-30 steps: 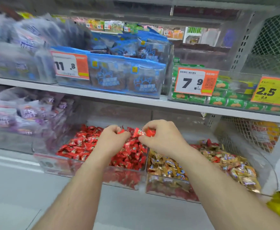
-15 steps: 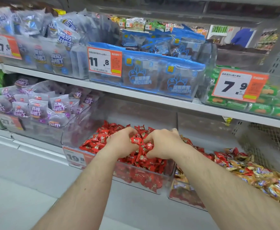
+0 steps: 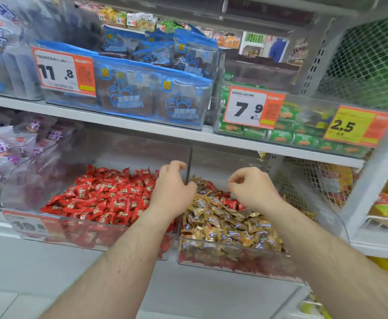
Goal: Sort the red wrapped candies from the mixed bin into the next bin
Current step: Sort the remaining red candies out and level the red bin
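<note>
I see both hands over the mixed bin [image 3: 234, 247] on the right. My left hand [image 3: 173, 189] and right hand [image 3: 251, 187] have loosely curled fingers; neither visibly holds anything. Red wrapped candies [image 3: 231, 202] lie scattered among gold candies [image 3: 213, 226]. They look light, crinkly and slippery, so pinch a twisted wrapper end. Red bin [image 3: 84, 229] touches on the left. White store shelf [image 3: 142, 132] above, with price tags.

The lower shelf [image 3: 8, 226] carries two clear bins side by side: red-candy bin [image 3: 50, 231], mixed bin [image 3: 234, 265].
</note>
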`<state>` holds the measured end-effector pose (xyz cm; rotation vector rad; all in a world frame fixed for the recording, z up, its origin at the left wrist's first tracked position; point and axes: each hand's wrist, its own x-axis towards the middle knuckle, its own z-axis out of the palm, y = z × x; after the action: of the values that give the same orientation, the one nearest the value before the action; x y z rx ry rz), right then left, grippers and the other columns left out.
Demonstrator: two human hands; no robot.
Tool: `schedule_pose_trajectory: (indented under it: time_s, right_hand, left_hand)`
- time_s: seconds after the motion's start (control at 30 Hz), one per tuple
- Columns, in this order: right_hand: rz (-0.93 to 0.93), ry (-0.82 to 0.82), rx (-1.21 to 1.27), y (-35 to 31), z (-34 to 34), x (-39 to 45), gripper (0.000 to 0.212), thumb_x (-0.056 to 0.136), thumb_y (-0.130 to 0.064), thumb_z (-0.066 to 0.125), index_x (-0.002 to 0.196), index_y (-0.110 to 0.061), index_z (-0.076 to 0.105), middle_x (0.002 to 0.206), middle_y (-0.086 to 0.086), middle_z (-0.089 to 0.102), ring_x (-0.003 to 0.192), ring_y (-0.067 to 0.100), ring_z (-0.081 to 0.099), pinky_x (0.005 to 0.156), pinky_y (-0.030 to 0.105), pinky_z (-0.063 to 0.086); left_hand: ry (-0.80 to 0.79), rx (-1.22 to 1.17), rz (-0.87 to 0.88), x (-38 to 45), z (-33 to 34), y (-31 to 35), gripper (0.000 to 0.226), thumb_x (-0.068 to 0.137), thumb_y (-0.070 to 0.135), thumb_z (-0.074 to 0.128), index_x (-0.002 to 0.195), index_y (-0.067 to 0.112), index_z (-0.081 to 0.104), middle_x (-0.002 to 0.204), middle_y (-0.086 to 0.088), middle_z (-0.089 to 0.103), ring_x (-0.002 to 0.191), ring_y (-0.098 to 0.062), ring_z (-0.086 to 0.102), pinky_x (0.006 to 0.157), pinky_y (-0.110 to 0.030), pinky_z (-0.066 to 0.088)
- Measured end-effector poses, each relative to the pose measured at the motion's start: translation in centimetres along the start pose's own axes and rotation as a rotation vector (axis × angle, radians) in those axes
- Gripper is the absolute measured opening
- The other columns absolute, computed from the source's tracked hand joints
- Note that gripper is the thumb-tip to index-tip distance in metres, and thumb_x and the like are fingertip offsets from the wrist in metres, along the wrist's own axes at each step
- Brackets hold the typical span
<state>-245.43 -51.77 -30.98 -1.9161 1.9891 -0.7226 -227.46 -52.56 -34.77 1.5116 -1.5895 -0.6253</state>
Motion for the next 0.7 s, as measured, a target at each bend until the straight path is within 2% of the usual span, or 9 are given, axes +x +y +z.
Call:
schedule_pose_trajectory:
  time_s: [0.13, 0.23, 0.3, 0.43, 0.5, 0.53, 0.6, 0.67, 0.7]
  right_hand:
    - [0.125, -0.2, -0.026, 3.2, -0.4, 3.7, 0.023, 0.097, -0.018, 0.052, 0.112, -0.016, 0.07, 0.095, 0.001, 0.071, 0.069, 0.01, 0.057, 0.063, 0.023, 0.043]
    - [0.116, -0.325, -0.114, 4.3, 0.7, 6.9, 0.034, 0.098, -0.02, 0.054, 0.131, -0.013, 0.061, 0.137, 0.005, 0.057, 0.116, 0.022, 0.057, 0.09, 0.025, 0.041]
    - [0.077, -0.413, -0.164, 4.4, 2.0, 8.7, 0.04, 0.098, -0.025, 0.055, 0.138, -0.02, 0.055, 0.146, 0.003, 0.049, 0.125, 0.023, 0.052, 0.094, 0.026, 0.04]
    - [-0.007, -0.547, -0.245, 3.4, 5.2, 10.9, 0.047, 0.101, -0.039, 0.049, 0.147, -0.036, 0.039, 0.154, -0.002, 0.038, 0.124, 0.021, 0.048, 0.09, 0.023, 0.04]
    - [-0.001, -0.644, -0.357, 3.4, 6.4, 11.7, 0.054, 0.102, -0.051, 0.04, 0.152, -0.035, 0.03, 0.16, -0.003, 0.029, 0.137, 0.022, 0.037, 0.107, 0.032, 0.036]
    - [0.025, -0.705, -0.402, 3.9, 6.8, 12.2, 0.061, 0.099, -0.058, 0.038, 0.154, -0.034, 0.024, 0.162, -0.002, 0.022, 0.145, 0.023, 0.027, 0.117, 0.04, 0.026]
    - [0.155, -0.811, -0.413, 5.2, 7.2, 13.1, 0.082, 0.088, -0.072, 0.042, 0.156, -0.034, 0.017, 0.164, -0.002, 0.017, 0.149, 0.025, 0.019, 0.12, 0.049, 0.018]
    - [0.282, -0.87, -0.421, 5.3, 6.7, 12.9, 0.089, 0.082, -0.075, 0.047, 0.153, -0.026, 0.029, 0.157, 0.0, 0.033, 0.142, 0.027, 0.033, 0.115, 0.048, 0.026]
    - [0.296, -0.89, -0.449, 4.6, 6.0, 12.2, 0.076, 0.088, -0.068, 0.047, 0.147, -0.02, 0.042, 0.144, 0.003, 0.048, 0.131, 0.026, 0.047, 0.109, 0.042, 0.034]
  left_hand:
    - [0.007, -0.062, -0.13, 0.4, 2.0, 0.7, 0.059, 0.089, 0.02, 0.061, 0.141, 0.017, 0.033, 0.137, -0.007, 0.045, 0.11, -0.026, 0.054, 0.093, -0.041, 0.048]
    - [0.039, -0.023, -0.202, 0.6, 2.4, 0.5, 0.057, 0.09, 0.017, 0.057, 0.141, 0.018, 0.031, 0.131, -0.002, 0.052, 0.101, -0.023, 0.056, 0.089, -0.039, 0.049]
    - [0.046, 0.008, -0.225, 0.6, 2.5, 0.4, 0.056, 0.089, 0.013, 0.055, 0.14, 0.02, 0.032, 0.126, 0.001, 0.054, 0.097, -0.022, 0.058, 0.086, -0.04, 0.051]
    - [0.044, 0.068, -0.232, 0.7, 2.6, 0.5, 0.055, 0.089, 0.011, 0.055, 0.139, 0.022, 0.033, 0.127, 0.004, 0.053, 0.092, -0.018, 0.056, 0.078, -0.038, 0.051]
    - [0.046, 0.092, -0.223, 0.7, 2.6, 0.5, 0.054, 0.089, 0.009, 0.055, 0.137, 0.022, 0.034, 0.13, 0.003, 0.052, 0.092, -0.017, 0.052, 0.077, -0.037, 0.049]
    - [0.042, 0.099, -0.22, 0.6, 2.6, 0.5, 0.054, 0.089, 0.008, 0.055, 0.137, 0.022, 0.035, 0.131, 0.003, 0.051, 0.092, -0.017, 0.051, 0.077, -0.037, 0.049]
    - [0.035, 0.109, -0.214, 0.5, 2.5, 0.6, 0.053, 0.088, 0.007, 0.054, 0.136, 0.022, 0.035, 0.132, 0.002, 0.05, 0.092, -0.016, 0.048, 0.078, -0.037, 0.048]
    - [0.036, 0.124, -0.211, 0.4, 2.5, 0.7, 0.052, 0.088, 0.006, 0.054, 0.134, 0.023, 0.036, 0.131, 0.001, 0.049, 0.092, -0.016, 0.046, 0.077, -0.037, 0.046]
    - [0.037, 0.131, -0.21, 0.4, 2.4, 0.8, 0.051, 0.087, 0.006, 0.054, 0.133, 0.023, 0.037, 0.13, 0.001, 0.049, 0.092, -0.017, 0.046, 0.076, -0.037, 0.046]
